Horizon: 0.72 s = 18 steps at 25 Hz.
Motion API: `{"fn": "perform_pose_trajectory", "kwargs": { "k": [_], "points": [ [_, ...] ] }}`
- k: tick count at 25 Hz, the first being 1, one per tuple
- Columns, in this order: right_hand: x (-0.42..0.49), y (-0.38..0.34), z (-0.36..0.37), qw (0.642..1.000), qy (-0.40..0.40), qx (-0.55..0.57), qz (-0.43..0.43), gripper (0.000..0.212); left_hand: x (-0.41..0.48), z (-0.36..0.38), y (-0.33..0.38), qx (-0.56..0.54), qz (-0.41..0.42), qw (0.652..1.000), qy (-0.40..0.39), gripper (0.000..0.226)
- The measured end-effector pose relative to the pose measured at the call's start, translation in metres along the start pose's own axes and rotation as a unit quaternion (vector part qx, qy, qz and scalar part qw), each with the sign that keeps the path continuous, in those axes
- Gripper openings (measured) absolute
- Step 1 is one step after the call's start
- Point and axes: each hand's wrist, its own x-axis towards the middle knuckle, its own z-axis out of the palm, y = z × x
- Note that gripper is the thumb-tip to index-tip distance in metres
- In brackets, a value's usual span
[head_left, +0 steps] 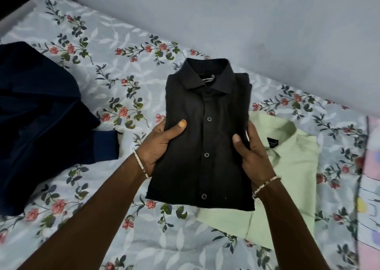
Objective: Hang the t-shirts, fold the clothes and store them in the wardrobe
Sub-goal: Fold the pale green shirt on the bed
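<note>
Head view: two bare forearms are seen reaching in from the near edge of the bed (123, 80), which is covered by a floral sheet. A thin bangle (141, 166) is worn on the left wrist and a beaded bracelet (265, 184) on the right.

A folded black shirt (205, 142) is gripped between both hands around the middle of the bed. Its left side is held by the left hand (162, 144), thumb laid across the front and fingers hidden behind the cloth. Its right side is clasped the same way by the right hand (249, 154). The shirt is buttoned, front up, with the collar pointed toward the far edge. Whether it touches the sheet cannot be told.

A pale green shirt (287, 179) is spread toward the right edge, partly covered by the black one. A dark navy garment (41, 115) is heaped at the left edge. A pink patterned cloth (372, 167) is cut off at the right edge. Beyond the far edge, a plain grey wall (267, 23) is seen.
</note>
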Motion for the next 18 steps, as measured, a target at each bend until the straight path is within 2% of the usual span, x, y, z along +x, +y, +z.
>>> {"fn": "perform_pose_trajectory", "kwargs": {
  "k": [5,8,11,14,17,18],
  "points": [
    [-0.057,0.006,-0.101,0.998,0.061,-0.003,-0.008,0.054,-0.009,0.081,-0.059,0.039,-0.005,0.996,-0.084,0.033],
    [-0.074,0.031,-0.149,0.996,0.09,-0.009,0.009,0.054,-0.002,0.11,-0.101,0.084,-0.01,0.992,-0.092,0.032],
    [-0.08,0.072,-0.165,0.993,0.096,-0.052,0.055,0.054,0.015,0.101,-0.145,0.172,0.0,0.984,-0.053,0.042],
    [-0.083,0.1,-0.169,0.984,0.078,-0.091,0.132,0.058,0.025,0.078,-0.172,0.292,0.021,0.956,0.007,0.047],
    [-0.087,0.107,-0.181,0.967,0.162,-0.112,0.165,0.045,0.022,0.07,-0.176,0.375,0.076,0.919,0.089,0.029],
    [-0.09,0.107,-0.185,0.955,0.202,-0.149,0.16,0.04,0.021,0.07,-0.175,0.405,0.098,0.9,0.128,0.023]
  ]
}}
